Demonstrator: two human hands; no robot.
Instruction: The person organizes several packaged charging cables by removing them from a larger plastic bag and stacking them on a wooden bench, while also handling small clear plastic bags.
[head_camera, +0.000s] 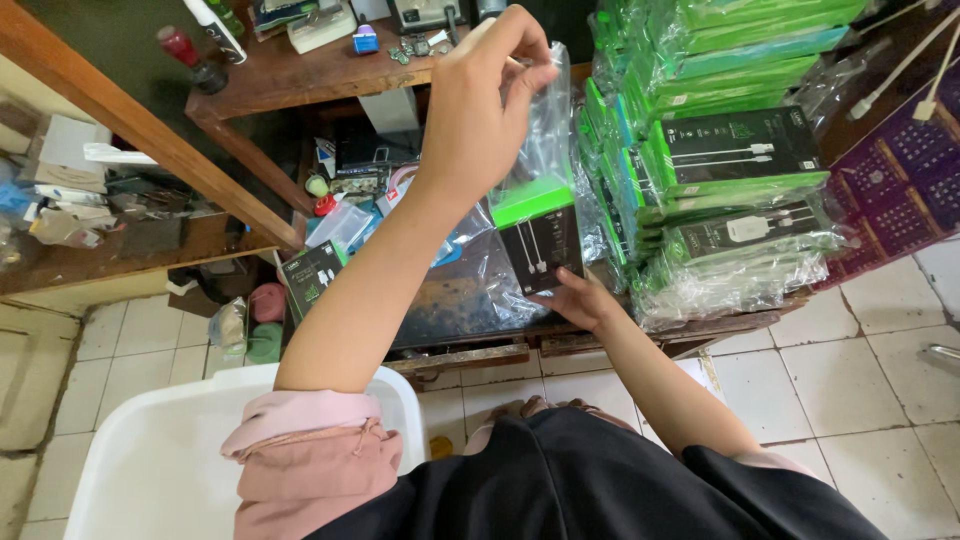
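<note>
Green-and-black cable box (540, 235) in clear bag (545, 130), left hand (485, 100) pinching bag top, right hand (580, 300) gripping box base

Even, soft daylight fills the view. Glare streaks the clear bags (740, 285) at three o'clock and the pale floor tiles (880, 370) at four. The raised left hand (485, 95) at twelve is slightly soft. Edges bow with wide-angle distortion.

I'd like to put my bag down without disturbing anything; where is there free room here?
The tiled floor right of the person lies bare. The white tub at lower left looks open too. The low table is crowded: stacked green boxes, loose plastic bags, both hands on one bagged box.
</note>
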